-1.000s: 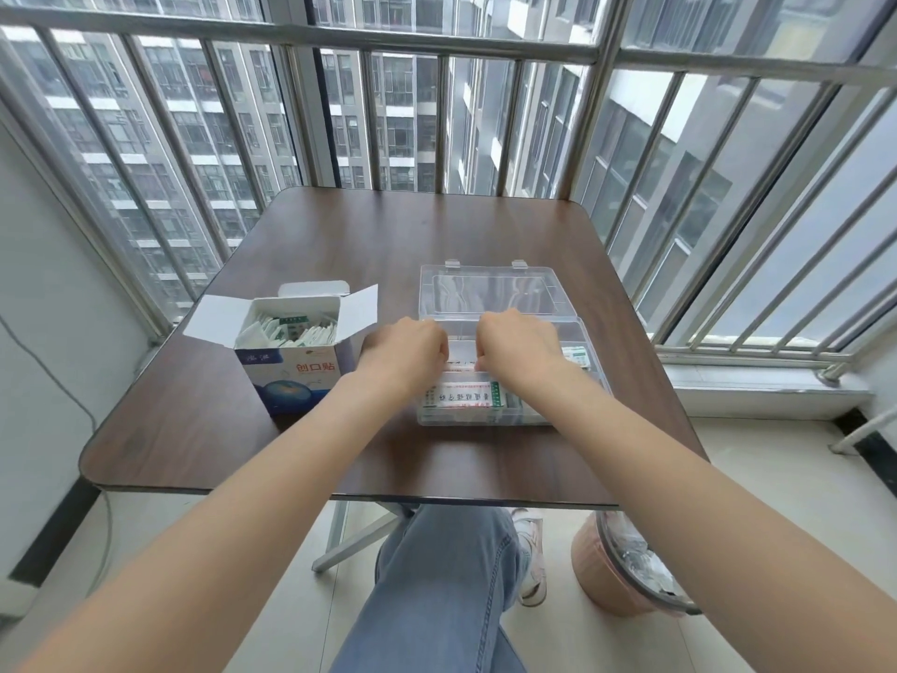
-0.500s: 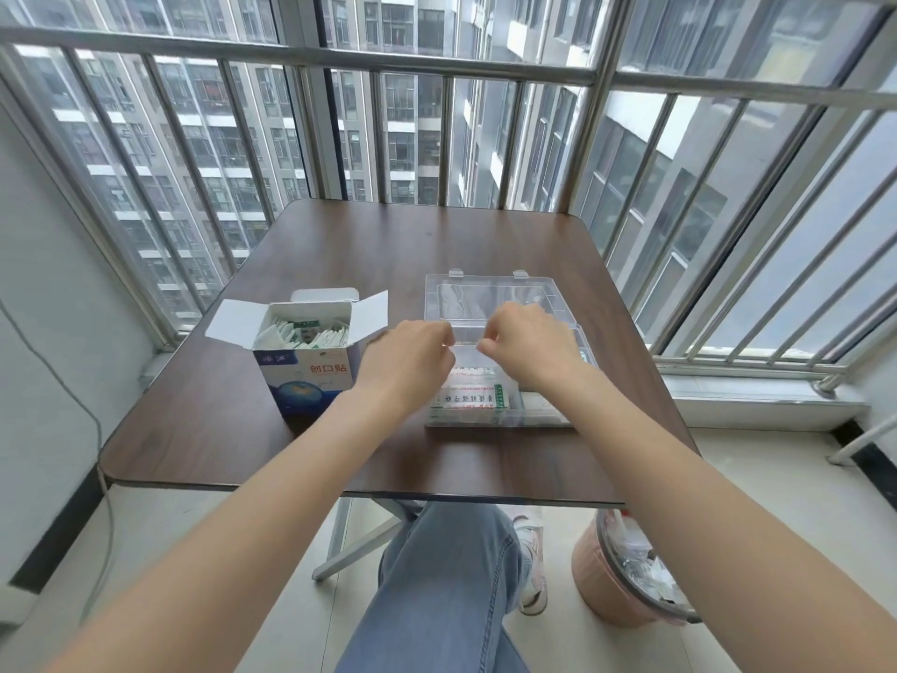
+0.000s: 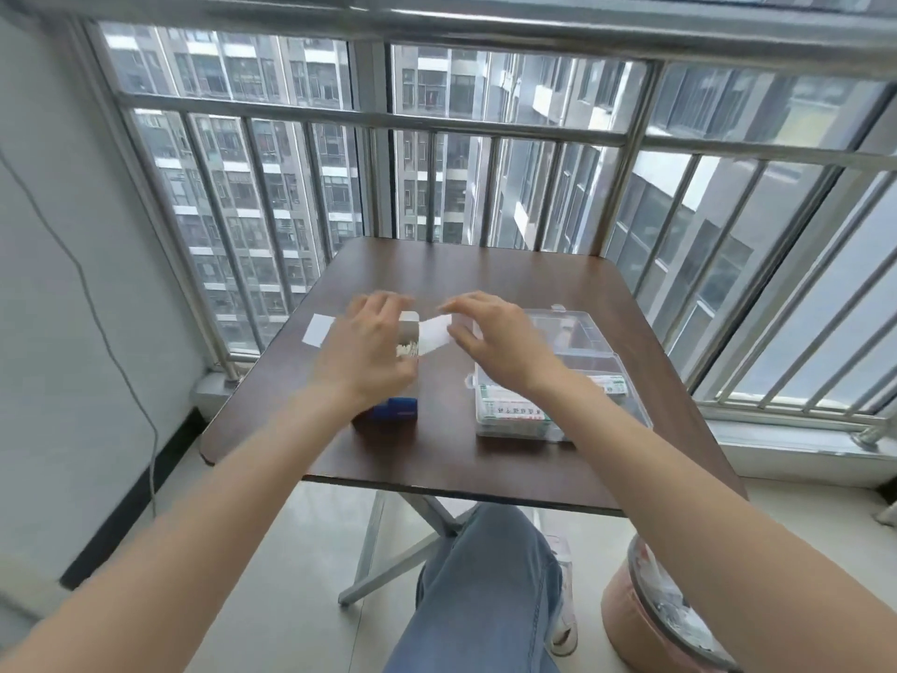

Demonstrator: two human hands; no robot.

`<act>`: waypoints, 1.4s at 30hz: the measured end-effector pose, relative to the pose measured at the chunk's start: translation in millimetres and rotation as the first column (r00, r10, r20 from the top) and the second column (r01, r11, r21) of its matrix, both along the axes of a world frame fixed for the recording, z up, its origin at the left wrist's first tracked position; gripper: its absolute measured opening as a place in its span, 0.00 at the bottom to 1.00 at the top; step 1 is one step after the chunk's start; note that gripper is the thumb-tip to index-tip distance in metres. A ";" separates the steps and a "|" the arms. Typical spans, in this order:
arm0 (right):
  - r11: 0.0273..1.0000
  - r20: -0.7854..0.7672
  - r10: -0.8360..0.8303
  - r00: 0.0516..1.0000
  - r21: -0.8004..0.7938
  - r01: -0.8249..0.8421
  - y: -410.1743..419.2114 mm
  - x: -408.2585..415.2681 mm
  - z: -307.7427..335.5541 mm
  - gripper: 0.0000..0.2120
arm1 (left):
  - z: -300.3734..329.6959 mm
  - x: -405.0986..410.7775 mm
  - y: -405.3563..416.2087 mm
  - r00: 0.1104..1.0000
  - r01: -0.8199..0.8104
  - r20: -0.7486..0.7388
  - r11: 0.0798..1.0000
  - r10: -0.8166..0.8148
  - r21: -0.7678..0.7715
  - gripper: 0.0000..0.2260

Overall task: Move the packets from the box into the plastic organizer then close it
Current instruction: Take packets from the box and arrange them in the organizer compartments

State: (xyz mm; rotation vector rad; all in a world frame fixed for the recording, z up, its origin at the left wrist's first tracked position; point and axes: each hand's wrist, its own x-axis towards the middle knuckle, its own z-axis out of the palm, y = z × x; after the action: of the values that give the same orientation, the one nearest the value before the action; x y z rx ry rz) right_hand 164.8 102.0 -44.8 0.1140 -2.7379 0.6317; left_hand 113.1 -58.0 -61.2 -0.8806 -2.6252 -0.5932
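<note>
Currently, box stands on table, flaps open, packets visible inside. Left hand hovers over it, fingers relaxed. Right hand touches the right flap, fingers extended. Plastic organizer sits to the right, lid open, holding packets.

- We see our left hand over the open box, fingers spread.
- Our right hand touches its white flap.
- The clear organizer sits open, packets inside.
</note>
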 end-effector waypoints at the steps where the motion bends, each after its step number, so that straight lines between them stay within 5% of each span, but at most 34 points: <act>1: 0.999 0.042 0.025 0.999 0.045 -0.027 -5.4 -2.7 1.3 0.14 | 1.7 -8.5 -9.5 0.999 -0.009 0.052 0.993 0.015 -0.116 0.29; 3: 0.994 0.121 0.035 0.992 0.099 -0.047 -13.8 -6.6 2.6 0.15 | 4.6 -20.9 -24.8 0.990 -0.011 0.128 0.949 0.054 -0.315 0.36; 6: 0.997 0.156 0.017 0.988 0.072 -0.029 -23.3 -12.5 3.0 0.15 | 6.1 -31.5 -38.2 0.973 0.029 0.224 0.924 0.062 -0.382 0.38; 14: 0.962 0.037 0.060 0.998 0.264 -0.068 -37.3 -22.0 6.5 0.09 | -1.3 -15.7 -50.7 0.984 0.084 0.170 0.982 -0.055 -0.170 0.34; 25: 0.724 0.023 0.173 0.985 0.675 -0.143 -62.3 -31.4 -1.1 0.11 | -4.0 -4.8 -54.0 0.977 0.110 0.194 0.988 -0.088 -0.107 0.32; 38: 0.733 0.012 0.159 0.987 0.669 -0.126 -60.5 -30.3 -6.3 0.09 | -7.0 -11.5 -53.6 0.975 0.129 0.197 0.984 -0.102 -0.126 0.32; 42: 0.829 -0.031 0.141 0.990 0.550 -0.101 -53.4 -26.0 -4.2 0.08 | -6.9 -13.2 -53.0 0.973 0.121 0.214 0.984 -0.091 -0.128 0.33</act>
State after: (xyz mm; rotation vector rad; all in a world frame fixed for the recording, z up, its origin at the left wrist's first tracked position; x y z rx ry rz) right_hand 138.9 48.6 -49.0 0.4371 -2.7720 -0.1520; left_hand 99.8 -111.0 -68.1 -1.0601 -2.8506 -0.5591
